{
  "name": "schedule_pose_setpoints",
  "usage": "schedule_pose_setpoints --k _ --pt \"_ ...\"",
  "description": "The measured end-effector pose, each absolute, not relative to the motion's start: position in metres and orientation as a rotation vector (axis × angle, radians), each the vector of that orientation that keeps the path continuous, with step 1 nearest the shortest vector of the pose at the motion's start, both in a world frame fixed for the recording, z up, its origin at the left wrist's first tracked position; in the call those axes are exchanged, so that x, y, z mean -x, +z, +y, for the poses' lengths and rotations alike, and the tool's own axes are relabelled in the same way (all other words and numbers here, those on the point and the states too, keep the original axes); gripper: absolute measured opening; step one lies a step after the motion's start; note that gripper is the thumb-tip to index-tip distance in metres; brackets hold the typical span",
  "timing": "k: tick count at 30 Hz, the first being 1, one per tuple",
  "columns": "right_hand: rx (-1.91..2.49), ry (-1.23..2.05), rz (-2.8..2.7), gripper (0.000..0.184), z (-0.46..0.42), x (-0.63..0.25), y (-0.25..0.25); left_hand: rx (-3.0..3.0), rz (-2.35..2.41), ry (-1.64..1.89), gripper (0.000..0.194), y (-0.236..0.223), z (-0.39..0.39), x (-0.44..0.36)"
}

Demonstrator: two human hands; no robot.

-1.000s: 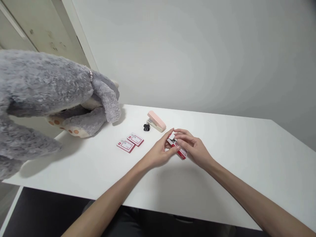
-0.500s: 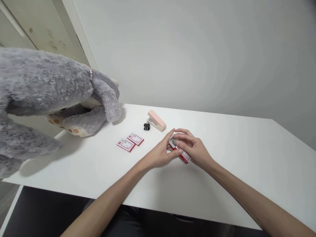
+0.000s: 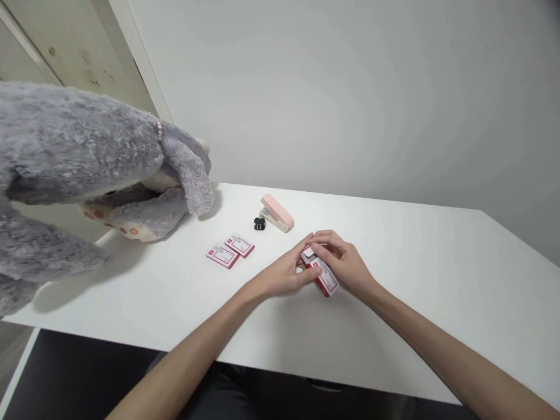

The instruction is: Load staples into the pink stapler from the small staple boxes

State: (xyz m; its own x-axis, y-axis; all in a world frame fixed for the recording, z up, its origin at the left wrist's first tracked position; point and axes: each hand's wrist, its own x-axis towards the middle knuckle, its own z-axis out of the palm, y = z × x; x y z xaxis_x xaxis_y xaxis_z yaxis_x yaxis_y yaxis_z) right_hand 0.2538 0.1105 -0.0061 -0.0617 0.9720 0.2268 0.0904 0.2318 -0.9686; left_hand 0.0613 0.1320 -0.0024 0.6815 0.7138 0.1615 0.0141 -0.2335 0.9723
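Between my hands, raised over the table, a small red-and-white staple box [image 3: 329, 282] is tilted, and the flap at its upper end stands open. My left hand [image 3: 286, 272] grips it from the left side, thumb across its printed face. The bent fingers of my right hand [image 3: 345, 262] are closed at the flap end, thumb and fingertips on the flap. What lies inside the box cannot be made out. Left of my hands, two similar red-and-white boxes [image 3: 222, 255] lie flat side by side.
Behind the boxes lies a pink-and-cream stapler [image 3: 277, 213], its top arm raised. A small black object [image 3: 259, 223], perhaps a clip, sits beside it. A large grey plush toy [image 3: 79, 146] covers the left end of the white table [image 3: 415, 280]. A wall rises along the back.
The flap end of the box now shows more clearly, with more of its printed face turned up. My right fingers have shifted slightly at the opening.
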Motion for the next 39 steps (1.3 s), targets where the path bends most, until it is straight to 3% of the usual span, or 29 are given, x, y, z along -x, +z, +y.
schedule_pose_setpoints --k 6,18,26,31,39 --pt "1.097 1.143 -1.455 0.026 0.109 -0.254 -0.001 -1.629 0.677 0.607 0.106 -0.001 0.129 -0.057" --pt "1.056 1.128 -1.485 0.033 0.110 -0.257 -0.006 -1.331 0.519 0.675 0.103 -0.004 0.133 -0.060" --pt "1.175 1.062 -1.333 0.042 0.111 -0.255 -0.002 -1.444 0.719 0.902 0.068 0.007 0.137 -0.058" --pt "1.221 1.038 -1.265 0.041 0.114 -0.255 -0.007 -1.884 1.129 1.185 0.041 0.015 0.140 -0.050" --pt "1.233 1.063 -1.309 0.039 0.112 -0.255 -0.008 -2.184 1.686 1.214 0.037 0.020 0.149 -0.033"
